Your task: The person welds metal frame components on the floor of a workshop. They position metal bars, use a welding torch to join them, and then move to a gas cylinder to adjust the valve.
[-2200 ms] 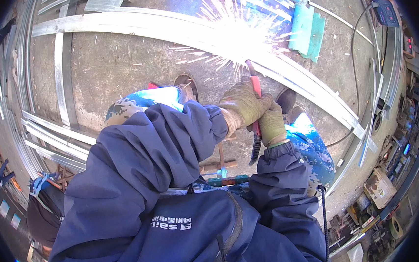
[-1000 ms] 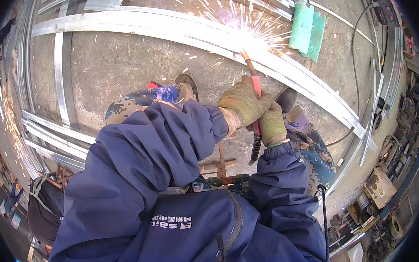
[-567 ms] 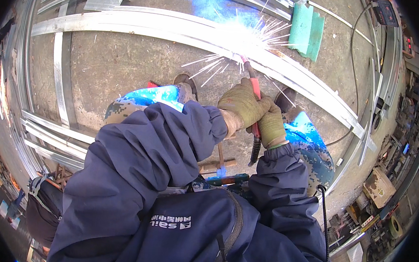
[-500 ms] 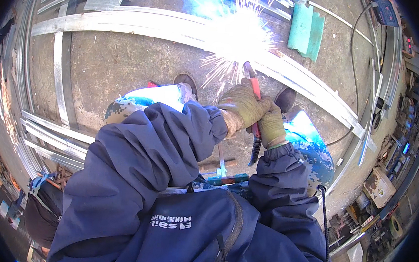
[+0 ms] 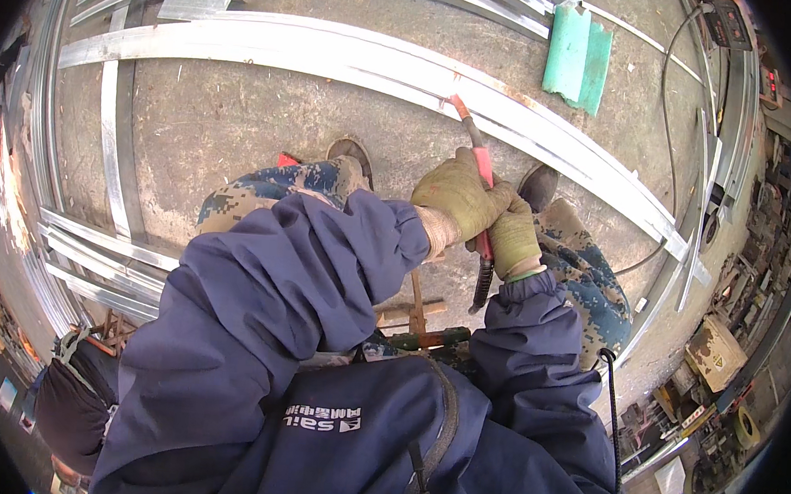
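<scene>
Both my hands wear yellow-green work gloves and grip a red-handled welding torch (image 5: 483, 164). My left hand (image 5: 455, 194) is closed around the upper part of the handle. Just below and to its right, my right hand (image 5: 512, 238) is wrapped round the lower part, where the ribbed black cable comes out. The torch's nozzle points away from me, to a long silver metal profile (image 5: 336, 52). A small reddish spot shows on the metal beside the nozzle; whether the nozzle touches it I cannot tell.
A teal sheet piece (image 5: 578, 57) lies beyond the profile at the right. Metal strips (image 5: 102, 261) lie at the left. A hammer-like wooden-handled tool (image 5: 416, 314) is between my legs. A cable (image 5: 669, 129) runs along the right, near a dark box (image 5: 724, 24).
The bright arc and its sparks have gone out, so the nozzle and the metal now show. My hands have barely moved and keep their hold on the torch.
</scene>
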Action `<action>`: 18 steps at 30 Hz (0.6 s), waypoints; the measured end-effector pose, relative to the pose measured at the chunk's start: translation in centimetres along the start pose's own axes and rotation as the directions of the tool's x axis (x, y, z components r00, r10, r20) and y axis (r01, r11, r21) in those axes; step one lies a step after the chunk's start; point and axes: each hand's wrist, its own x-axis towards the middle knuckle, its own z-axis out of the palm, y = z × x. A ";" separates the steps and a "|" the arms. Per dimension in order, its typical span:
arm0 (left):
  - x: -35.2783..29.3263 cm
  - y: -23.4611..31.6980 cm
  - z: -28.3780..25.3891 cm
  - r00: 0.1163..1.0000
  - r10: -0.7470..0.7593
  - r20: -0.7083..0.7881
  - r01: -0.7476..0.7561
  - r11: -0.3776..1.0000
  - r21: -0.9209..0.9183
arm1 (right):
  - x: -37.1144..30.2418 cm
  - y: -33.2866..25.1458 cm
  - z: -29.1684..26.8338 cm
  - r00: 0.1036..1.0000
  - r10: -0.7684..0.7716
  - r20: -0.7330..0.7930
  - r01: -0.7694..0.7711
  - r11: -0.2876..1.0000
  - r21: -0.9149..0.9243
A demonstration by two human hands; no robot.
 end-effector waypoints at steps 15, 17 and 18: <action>-0.2 0.4 -0.5 0.997 -0.058 0.047 0.060 0.997 -0.041 | -0.4 -0.4 0.4 1.000 -0.010 -0.010 0.009 0.999 -0.035; -0.4 0.5 -0.5 0.999 -0.039 0.035 0.038 0.999 0.004 | -0.4 -0.4 0.3 1.000 -0.007 -0.017 0.006 0.998 -0.060; -0.4 0.6 -0.5 0.999 -0.028 0.029 0.027 0.999 0.026 | -0.4 -0.3 0.4 1.000 -0.003 -0.019 0.003 0.999 -0.035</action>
